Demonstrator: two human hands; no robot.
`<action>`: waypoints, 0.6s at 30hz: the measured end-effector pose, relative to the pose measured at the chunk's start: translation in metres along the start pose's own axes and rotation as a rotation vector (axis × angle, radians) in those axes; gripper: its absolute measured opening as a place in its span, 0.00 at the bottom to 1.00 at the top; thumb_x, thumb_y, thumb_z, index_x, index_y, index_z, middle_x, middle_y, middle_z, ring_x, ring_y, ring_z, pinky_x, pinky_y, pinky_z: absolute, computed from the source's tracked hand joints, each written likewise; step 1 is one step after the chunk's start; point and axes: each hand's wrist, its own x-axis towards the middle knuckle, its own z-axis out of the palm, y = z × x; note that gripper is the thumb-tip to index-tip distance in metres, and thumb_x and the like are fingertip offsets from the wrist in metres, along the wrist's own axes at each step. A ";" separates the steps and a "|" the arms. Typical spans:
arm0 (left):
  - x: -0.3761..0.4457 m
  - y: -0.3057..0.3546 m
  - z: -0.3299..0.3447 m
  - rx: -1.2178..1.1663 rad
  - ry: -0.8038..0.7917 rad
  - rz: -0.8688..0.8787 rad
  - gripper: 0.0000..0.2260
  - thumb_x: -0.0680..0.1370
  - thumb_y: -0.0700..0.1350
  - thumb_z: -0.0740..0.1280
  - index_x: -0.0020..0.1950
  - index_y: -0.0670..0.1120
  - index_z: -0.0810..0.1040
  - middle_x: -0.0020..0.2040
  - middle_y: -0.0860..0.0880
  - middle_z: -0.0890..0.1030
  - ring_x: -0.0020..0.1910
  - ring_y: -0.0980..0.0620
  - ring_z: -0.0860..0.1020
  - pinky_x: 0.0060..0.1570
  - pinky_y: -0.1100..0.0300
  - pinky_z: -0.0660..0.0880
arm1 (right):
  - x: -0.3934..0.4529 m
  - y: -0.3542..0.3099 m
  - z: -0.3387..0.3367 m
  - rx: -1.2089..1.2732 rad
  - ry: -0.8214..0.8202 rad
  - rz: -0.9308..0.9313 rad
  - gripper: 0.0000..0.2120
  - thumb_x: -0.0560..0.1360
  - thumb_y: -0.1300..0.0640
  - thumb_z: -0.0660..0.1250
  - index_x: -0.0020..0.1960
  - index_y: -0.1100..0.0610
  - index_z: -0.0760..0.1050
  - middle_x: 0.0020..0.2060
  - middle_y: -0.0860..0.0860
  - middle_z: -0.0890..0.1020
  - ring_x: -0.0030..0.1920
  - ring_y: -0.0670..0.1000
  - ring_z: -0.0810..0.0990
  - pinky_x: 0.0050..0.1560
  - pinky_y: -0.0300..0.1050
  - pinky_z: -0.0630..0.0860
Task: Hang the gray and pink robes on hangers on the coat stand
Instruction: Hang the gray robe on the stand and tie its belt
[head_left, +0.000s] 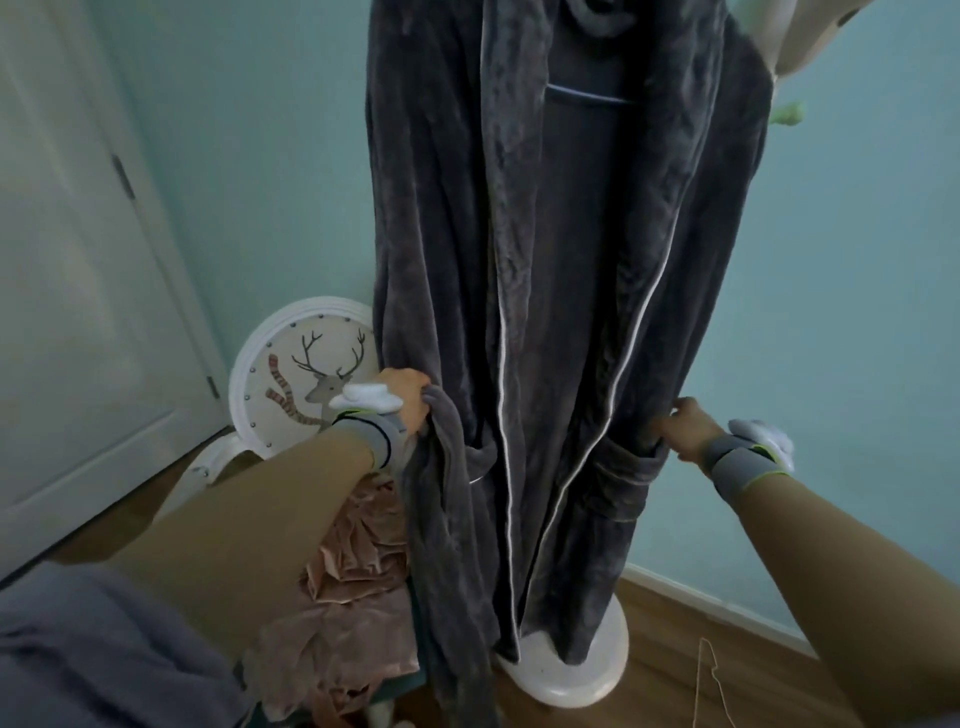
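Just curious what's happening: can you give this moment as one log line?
gray robe: hanging on coat stand | left hand: grips belt | right hand: grips robe edge | pink robe: piled on chair, unhung

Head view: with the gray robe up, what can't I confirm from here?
- Hanger hook and stand top: cut off by the top edge; only the hanger bar shows inside the gray robe.
- Left hand and right hand fingertips: buried in robe folds.
- Pink robe: partly behind the left arm and gray robe.
- Stand base: partly covered by the hem.
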 end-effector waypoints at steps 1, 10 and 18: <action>-0.002 0.005 0.000 -0.057 -0.010 -0.014 0.08 0.77 0.40 0.61 0.41 0.51 0.71 0.49 0.43 0.81 0.48 0.43 0.80 0.47 0.55 0.76 | 0.010 0.002 -0.004 0.112 0.055 0.025 0.27 0.74 0.61 0.63 0.70 0.66 0.61 0.64 0.63 0.73 0.64 0.64 0.72 0.59 0.51 0.73; -0.019 0.075 0.038 -0.593 -0.186 -0.109 0.08 0.75 0.34 0.60 0.49 0.45 0.74 0.40 0.49 0.75 0.42 0.52 0.73 0.42 0.62 0.69 | 0.077 0.000 -0.036 0.588 -0.086 -0.084 0.39 0.73 0.60 0.69 0.75 0.61 0.48 0.71 0.58 0.67 0.67 0.57 0.71 0.62 0.44 0.70; -0.022 0.135 0.068 -0.430 -0.125 -0.018 0.26 0.72 0.58 0.69 0.64 0.45 0.74 0.62 0.49 0.76 0.63 0.48 0.73 0.62 0.55 0.70 | 0.008 -0.046 -0.014 0.438 -0.612 -0.339 0.07 0.74 0.65 0.62 0.41 0.55 0.69 0.36 0.52 0.75 0.37 0.50 0.75 0.40 0.45 0.75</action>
